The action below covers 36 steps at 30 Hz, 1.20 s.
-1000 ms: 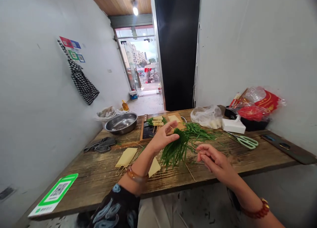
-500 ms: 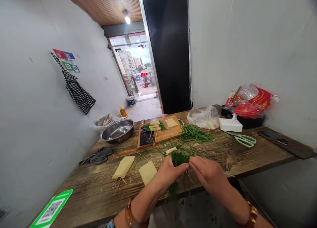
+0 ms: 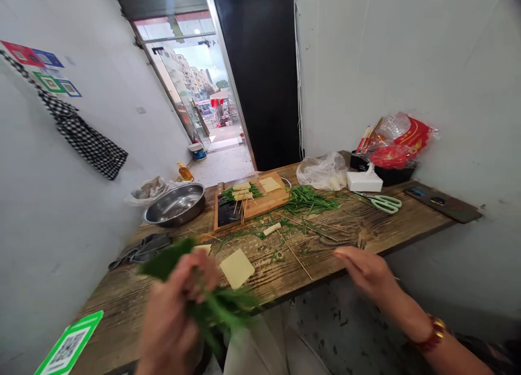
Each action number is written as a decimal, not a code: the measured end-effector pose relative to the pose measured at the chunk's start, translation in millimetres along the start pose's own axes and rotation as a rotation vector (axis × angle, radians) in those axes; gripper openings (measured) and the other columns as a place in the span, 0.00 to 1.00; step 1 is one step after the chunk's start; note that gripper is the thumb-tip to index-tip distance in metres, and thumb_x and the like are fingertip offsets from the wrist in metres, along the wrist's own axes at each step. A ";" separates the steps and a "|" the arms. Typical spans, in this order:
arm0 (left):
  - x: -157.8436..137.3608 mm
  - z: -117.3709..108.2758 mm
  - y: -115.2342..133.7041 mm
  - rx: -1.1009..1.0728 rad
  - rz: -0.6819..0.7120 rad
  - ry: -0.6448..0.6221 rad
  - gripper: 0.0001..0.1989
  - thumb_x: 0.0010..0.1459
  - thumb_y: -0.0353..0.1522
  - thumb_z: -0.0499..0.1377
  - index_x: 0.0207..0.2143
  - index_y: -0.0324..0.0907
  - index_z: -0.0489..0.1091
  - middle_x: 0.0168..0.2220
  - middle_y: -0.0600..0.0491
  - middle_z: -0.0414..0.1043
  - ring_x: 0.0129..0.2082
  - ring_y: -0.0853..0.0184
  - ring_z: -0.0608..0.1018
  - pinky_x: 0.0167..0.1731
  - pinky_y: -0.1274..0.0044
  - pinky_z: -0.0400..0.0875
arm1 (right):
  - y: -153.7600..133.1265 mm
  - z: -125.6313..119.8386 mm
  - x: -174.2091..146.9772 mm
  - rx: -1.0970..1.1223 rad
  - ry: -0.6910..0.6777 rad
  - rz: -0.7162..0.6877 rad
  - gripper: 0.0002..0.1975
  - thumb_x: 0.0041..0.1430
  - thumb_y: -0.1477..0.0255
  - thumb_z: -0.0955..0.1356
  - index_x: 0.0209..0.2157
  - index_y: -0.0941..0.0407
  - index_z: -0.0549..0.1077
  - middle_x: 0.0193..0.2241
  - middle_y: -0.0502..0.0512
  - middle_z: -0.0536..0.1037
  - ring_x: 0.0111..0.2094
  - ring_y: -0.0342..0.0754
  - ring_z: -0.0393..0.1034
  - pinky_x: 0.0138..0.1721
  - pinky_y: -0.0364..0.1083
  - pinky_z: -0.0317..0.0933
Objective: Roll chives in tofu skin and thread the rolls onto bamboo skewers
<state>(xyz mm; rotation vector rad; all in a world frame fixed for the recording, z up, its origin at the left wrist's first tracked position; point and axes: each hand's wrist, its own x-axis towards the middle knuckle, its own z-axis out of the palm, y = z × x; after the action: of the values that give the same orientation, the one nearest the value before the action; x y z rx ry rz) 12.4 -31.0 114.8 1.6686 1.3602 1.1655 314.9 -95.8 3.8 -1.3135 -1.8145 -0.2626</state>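
A bunch of green chives (image 3: 169, 260) is gripped in my left hand (image 3: 175, 304), blurred by motion, over the table's front left part. Its loose ends hang down to the right. My right hand (image 3: 366, 272) hovers at the table's front edge, fingers stretched out and holding nothing. Between the hands lies a square tofu sheet (image 3: 237, 268). Another yellow sheet (image 3: 203, 248) is partly hidden behind my left hand. A small tofu roll (image 3: 272, 229) lies farther back, near a thin skewer (image 3: 296, 254).
Skewered rolls with chives (image 3: 242, 191) rest on a wooden cutting board (image 3: 264, 201). Beside it lies a chive pile (image 3: 309, 200). A steel basin (image 3: 175, 204) and grey cloth (image 3: 142, 249) are left; scissors (image 3: 385, 202), a tissue box (image 3: 364, 181) and plastic bag (image 3: 321, 171) are right.
My hands have moved apart: the left went left with the chives, the right moved off to the right and let go of them. The camera view has shifted.
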 end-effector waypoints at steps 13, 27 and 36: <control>15.8 30.0 -10.7 -0.441 -0.253 -0.382 0.16 0.48 0.40 0.65 0.29 0.36 0.69 0.18 0.59 0.61 0.18 0.76 0.63 0.20 0.82 0.57 | 122.6 11.1 49.6 -0.330 -0.157 0.186 0.16 0.64 0.73 0.58 0.47 0.59 0.72 0.45 0.64 0.74 0.47 0.54 0.68 0.49 0.53 0.62; 22.5 52.3 -4.3 -0.280 -0.252 -0.581 0.20 0.52 0.45 0.60 0.21 0.37 0.67 0.21 0.53 0.66 0.23 0.71 0.69 0.23 0.80 0.64 | 64.6 82.6 68.6 -0.413 -0.416 0.269 0.10 0.62 0.66 0.64 0.42 0.55 0.71 0.39 0.58 0.73 0.42 0.50 0.66 0.42 0.46 0.59; 44.9 65.2 -10.2 -0.055 -0.076 -0.556 0.18 0.55 0.41 0.57 0.19 0.39 0.62 0.17 0.57 0.61 0.18 0.75 0.64 0.21 0.81 0.57 | 141.8 52.4 55.0 -0.549 -0.362 0.416 0.11 0.65 0.70 0.60 0.36 0.58 0.72 0.34 0.60 0.73 0.38 0.51 0.66 0.36 0.46 0.55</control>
<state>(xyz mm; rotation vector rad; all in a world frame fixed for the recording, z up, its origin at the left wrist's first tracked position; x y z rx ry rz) 71.7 17.1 91.4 1.7132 1.0155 0.6174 405.0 33.1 -30.1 -2.2067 -1.7636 -0.3225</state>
